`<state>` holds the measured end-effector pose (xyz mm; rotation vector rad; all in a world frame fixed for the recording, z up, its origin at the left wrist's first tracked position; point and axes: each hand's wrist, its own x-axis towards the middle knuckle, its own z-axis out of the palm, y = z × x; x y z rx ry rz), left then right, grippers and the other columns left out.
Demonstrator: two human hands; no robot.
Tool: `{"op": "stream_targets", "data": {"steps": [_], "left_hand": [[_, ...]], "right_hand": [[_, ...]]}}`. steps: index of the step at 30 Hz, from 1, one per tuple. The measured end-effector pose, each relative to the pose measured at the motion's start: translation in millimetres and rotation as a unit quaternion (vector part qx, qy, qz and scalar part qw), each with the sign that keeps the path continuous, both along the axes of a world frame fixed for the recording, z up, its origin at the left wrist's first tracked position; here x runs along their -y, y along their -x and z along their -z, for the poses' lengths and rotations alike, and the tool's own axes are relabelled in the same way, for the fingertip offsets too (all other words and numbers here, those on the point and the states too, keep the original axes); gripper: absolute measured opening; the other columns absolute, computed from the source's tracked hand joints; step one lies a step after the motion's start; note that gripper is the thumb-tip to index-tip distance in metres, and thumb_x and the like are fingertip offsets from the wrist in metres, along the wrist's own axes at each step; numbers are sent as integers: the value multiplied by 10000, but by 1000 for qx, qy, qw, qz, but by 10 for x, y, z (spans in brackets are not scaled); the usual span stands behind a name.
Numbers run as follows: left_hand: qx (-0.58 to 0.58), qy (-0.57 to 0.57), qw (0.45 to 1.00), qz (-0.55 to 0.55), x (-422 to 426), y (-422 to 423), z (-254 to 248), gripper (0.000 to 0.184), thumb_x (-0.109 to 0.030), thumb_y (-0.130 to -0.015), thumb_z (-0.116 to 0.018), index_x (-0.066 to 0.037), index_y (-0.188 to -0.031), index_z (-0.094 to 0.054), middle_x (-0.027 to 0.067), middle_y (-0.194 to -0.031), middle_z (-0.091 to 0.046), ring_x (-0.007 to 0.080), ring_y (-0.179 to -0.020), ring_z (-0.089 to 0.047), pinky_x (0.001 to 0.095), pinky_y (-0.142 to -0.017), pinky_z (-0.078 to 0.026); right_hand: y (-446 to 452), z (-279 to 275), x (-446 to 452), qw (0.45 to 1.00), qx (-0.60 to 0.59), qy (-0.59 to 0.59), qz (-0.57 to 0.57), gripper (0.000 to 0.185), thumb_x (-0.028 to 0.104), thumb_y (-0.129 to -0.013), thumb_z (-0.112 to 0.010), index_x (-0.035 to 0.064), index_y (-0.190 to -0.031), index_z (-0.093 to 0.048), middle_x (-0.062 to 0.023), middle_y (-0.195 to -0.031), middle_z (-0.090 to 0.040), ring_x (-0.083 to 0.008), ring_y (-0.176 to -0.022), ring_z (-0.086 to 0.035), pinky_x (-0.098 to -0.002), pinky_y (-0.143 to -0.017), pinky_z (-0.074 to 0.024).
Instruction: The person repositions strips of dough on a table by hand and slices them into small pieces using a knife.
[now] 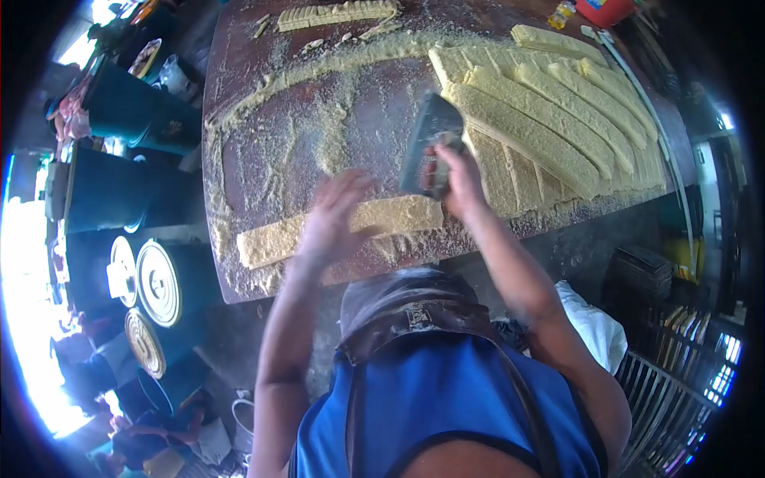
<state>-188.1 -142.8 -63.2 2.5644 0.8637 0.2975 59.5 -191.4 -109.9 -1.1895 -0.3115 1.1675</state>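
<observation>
- Evidently, in the head view, a long crumb-dusted slab [402,213] is laid along the near side of the table [382,119], presumably for two-handed reach.
- Fingers spread, the left hand [336,211] is held over it; contact cannot be told.
- A broad-bladed cutter [432,123] is gripped by the curled right hand [460,175].
- Ridged strips [550,119] are piled alongside, seemingly for working room.

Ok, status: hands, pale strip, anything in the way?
Right hand gripping dark flat tool. Left hand over pale strip, contact unclear. Strip lying along near edge of table. Crumbs scattered about; no bigger obstacle.
</observation>
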Motion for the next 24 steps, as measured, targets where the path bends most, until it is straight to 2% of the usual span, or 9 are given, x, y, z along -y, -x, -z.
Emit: {"op": "stream_targets", "data": {"steps": [1,3,6,10,12,14,16,18,24], "left_hand": [[-52,32,997,-54,-96,387,59,929,-328,-653,-901,-157,-1452,-458,112,-1527,-431,284,-1435,-364,556,-1235,-151],[-224,9,968,-112,-136,919,-47,981,-273,-602,-930,-161,-1453,-455,105,-1484,-479,302,-1395,-416,528,-1212,-236],[-194,44,974,-107,-238,1408,267,940,-209,-615,-923,-171,-1439,-473,91,-1467,-492,288,-1390,-412,483,-1181,-304],[-230,88,966,-83,-287,1530,351,972,-215,-617,-924,-154,-1460,-443,104,-1464,-487,290,-1383,-418,479,-1180,-299],[-237,84,965,-81,-292,1248,138,1026,-268,-628,-924,-144,-1495,-389,116,-1493,-452,289,-1402,-395,477,-1197,-277],[-215,104,970,-47,-260,807,30,1168,-406,-667,-903,-104,-1568,-224,148,-1565,-348,296,-1451,-325,471,-1235,-212],[-137,142,980,24,-162,188,106,1134,-448,-667,-881,-102,-1557,-268,170,-1557,-362,317,-1457,-315,506,-1187,-285],[-56,97,984,138,-24,-359,368,1064,-435,-710,-850,-79,-1542,-288,175,-1540,-384,326,-1438,-349,473,-1169,-331],[-81,129,983,105,209,-990,466,890,-343,-745,-814,-82,-1480,-386,152,-1433,-493,349,-1308,-499,438,-1099,-416]], "right_hand": [[-146,-219,100,999,17,6,-28,338,234,-928,-660,43,-1152,-495,-115,-978,-642,-158,-669,-646,-341,-493,-592],[-432,-238,229,988,147,11,-55,271,182,-936,-643,36,-1105,-489,-117,-948,-631,-155,-624,-644,-290,-458,-574],[-589,-321,333,950,273,94,-117,267,178,-940,-625,45,-1119,-477,-123,-906,-642,-141,-642,-652,-296,-438,-538],[-576,26,551,837,482,209,-155,380,197,-941,-604,51,-1253,-447,-215,-935,-684,-300,-777,-705,-435,-605,-555],[-503,6,640,802,540,206,-149,475,257,-960,-584,63,-1359,-411,-273,-1028,-680,-457,-911,-678,-523,-795,-537],[-364,-133,619,767,566,258,-155,479,287,-970,-573,71,-1366,-411,-271,-1018,-682,-450,-908,-680,-525,-792,-539],[-283,-94,595,699,639,281,-156,468,356,-994,-531,56,-1338,-427,-268,-987,-688,-437,-884,-684,-529,-785,-542],[-217,-94,666,695,643,282,-156,443,338,-995,-530,37,-1306,-437,-265,-967,-691,-434,-871,-685,-527,-775,-543],[-70,-41,863,730,602,276,-169,336,234,-991,-518,-23,-1197,-453,-270,-860,-675,-449,-816,-678,-522,-723,-544]]}}
